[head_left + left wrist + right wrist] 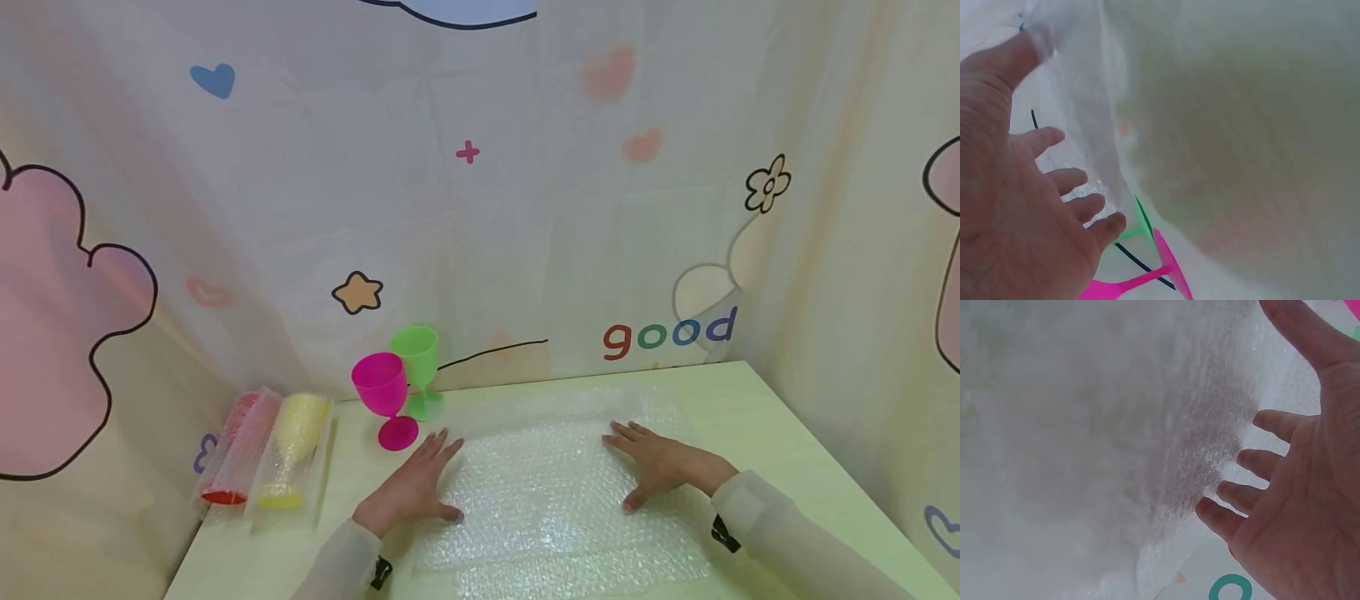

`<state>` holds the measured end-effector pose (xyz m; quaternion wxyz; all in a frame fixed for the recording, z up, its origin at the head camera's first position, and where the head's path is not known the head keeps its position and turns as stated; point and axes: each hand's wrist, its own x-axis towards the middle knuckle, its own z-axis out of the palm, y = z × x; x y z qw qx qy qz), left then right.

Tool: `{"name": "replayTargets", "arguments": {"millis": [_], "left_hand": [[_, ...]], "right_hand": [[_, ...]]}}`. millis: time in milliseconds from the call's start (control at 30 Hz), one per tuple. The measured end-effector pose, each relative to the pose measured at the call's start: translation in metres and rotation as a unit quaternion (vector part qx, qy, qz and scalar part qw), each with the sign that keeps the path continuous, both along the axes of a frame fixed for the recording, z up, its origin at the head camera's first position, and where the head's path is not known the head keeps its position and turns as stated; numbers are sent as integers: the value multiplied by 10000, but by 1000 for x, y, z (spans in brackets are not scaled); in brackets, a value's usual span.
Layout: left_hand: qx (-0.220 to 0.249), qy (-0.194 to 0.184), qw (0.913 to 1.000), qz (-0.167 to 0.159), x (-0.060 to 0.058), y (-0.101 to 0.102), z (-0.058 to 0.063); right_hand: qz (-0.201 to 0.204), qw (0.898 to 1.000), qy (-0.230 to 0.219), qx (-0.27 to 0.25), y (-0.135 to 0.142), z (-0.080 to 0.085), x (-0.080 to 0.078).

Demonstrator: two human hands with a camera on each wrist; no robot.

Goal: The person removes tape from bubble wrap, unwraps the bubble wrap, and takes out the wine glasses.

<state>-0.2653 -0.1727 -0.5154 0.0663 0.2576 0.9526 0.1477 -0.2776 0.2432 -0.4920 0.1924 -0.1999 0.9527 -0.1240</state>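
Note:
Clear bubble wrap (540,492) lies spread over the middle of the table in overlapping layers. My left hand (412,492), fingers spread, is at its left edge; in the left wrist view the left hand (1035,181) has its thumb against the film. On the right side of the sheet, my right hand (663,462) rests with fingers spread; the right wrist view shows the right hand (1297,469) with fingertips at the wrap. A magenta plastic goblet (380,387) and a green goblet (416,358) stand just beyond my left hand.
At the table's left lie a red goblet (240,450) and a yellow goblet (295,442), both wrapped in bubble wrap. A printed curtain (480,225) hangs behind the pale table (810,500) and along both sides.

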Motion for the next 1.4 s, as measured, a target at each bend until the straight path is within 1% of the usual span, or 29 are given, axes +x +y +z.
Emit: {"name": "replayTargets", "arguments": {"millis": [133, 300, 467, 800, 933, 1167, 1400], "left_hand": [[-34, -335, 9994, -27, -3, -4, -1], [76, -560, 9982, -204, -4, -5, 1], [-41, -536, 9981, -288, -5, -4, 3], [-97, -634, 9976, -277, -5, 4, 1], [-96, -709, 9972, -206, -4, 7, 0], [147, -965, 9951, -146, 0, 11, 2], [209, -935, 9953, -155, 2, 13, 3]], "right_hand": [[4, 10000, -33, -53, 1, 2, 4], [-60, 9999, -120, -53, 4, 4, 8], [-167, 9997, -184, 26, 9, 3, 8], [-175, 9997, -94, 135, 19, 2, 9], [-115, 9999, -28, 94, 24, 1, 9], [-109, 9999, -6, 76, 28, 3, 11], [-123, 9999, -31, 10, 29, 7, 16]]}}
